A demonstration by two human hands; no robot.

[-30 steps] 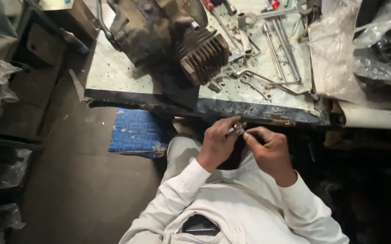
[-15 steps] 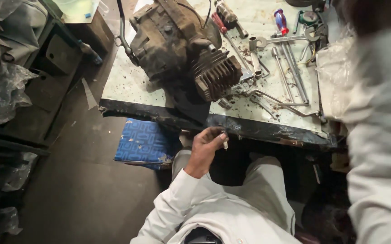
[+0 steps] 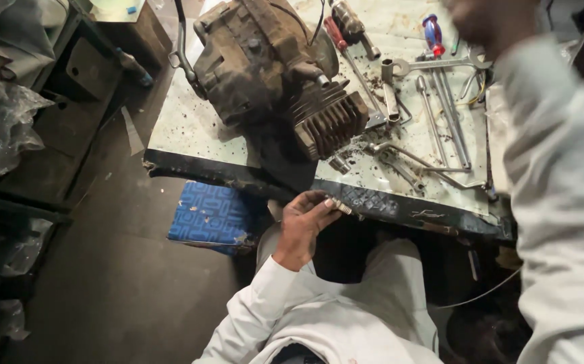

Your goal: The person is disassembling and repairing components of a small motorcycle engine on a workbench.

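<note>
One small bolt [image 3: 343, 208] sits pinched in the left hand [image 3: 303, 226] fingertips.

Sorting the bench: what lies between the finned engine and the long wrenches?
Head view: a bent metal rod, a small socket and dark grit.

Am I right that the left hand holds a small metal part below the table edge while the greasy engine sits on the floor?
Not quite. In the head view the left hand does pinch the small metal part below the table edge, but the engine sits on the table.
</note>
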